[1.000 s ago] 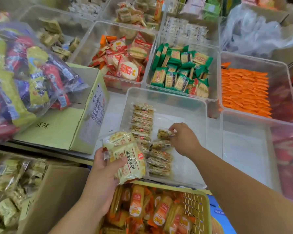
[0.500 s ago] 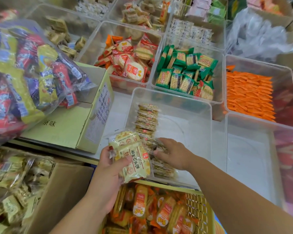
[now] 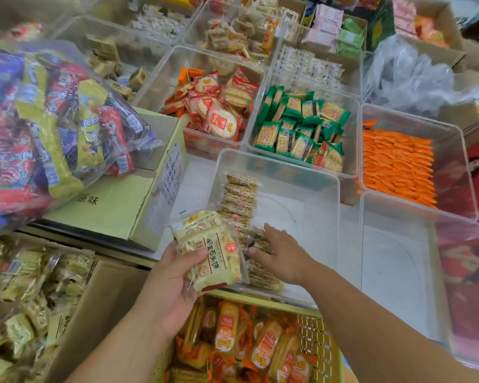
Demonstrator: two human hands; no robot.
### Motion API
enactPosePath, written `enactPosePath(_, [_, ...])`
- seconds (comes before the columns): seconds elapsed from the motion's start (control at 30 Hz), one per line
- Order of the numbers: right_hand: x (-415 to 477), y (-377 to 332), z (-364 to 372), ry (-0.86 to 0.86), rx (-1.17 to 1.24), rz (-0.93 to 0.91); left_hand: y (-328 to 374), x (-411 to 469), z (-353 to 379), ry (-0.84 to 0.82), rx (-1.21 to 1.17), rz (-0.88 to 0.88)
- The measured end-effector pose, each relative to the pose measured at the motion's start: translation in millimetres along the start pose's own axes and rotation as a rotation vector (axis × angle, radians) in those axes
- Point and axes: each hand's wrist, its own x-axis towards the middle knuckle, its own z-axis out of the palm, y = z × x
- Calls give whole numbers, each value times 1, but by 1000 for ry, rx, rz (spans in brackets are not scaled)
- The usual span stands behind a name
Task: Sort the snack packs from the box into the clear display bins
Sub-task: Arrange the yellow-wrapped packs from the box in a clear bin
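Head view: our left grip (image 3: 174,286) clamps a stack of snack packs (image 3: 208,250) at the clear bin (image 3: 302,172) edge, likely as ready supply. Our right grip (image 3: 281,254), fingers straight, presses the row (image 3: 239,194) inside, seemingly aligning it.

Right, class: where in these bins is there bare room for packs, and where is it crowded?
Bare: the near bin, right of its pack rows, and the empty bin in front of the orange packs. Crowded: the green packs and red packs fill their bins.
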Motion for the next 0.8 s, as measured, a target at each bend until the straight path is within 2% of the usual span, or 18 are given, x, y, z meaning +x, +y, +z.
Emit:
enactPosePath(0.2, [-29,3,-10,10,31,8,1,-3,-1,17,-65,-5])
enactPosePath(0.3, [-54,-8,-20,84,100,-16,0,-7,2,20,-69,2])
enactPosePath(0.4, [-94,-30,-23,194,292,-208,-3,-15,8,-15,-94,-20])
enactPosePath(0.47, [-120,-46,-21,170,385,-368,-6,-21,13,-53,-114,-47])
enactPosePath(0.53, [-136,-55,-14,178,322,-481,-11,-27,19,-90,-118,-85])
enactPosePath(0.7, [-141,-51,-3,490,67,-631,-20,-39,30,-192,-67,-146])
enactPosePath(0.8, [-143,-41,-6,561,-34,-666,-20,-38,26,-182,-56,-152])
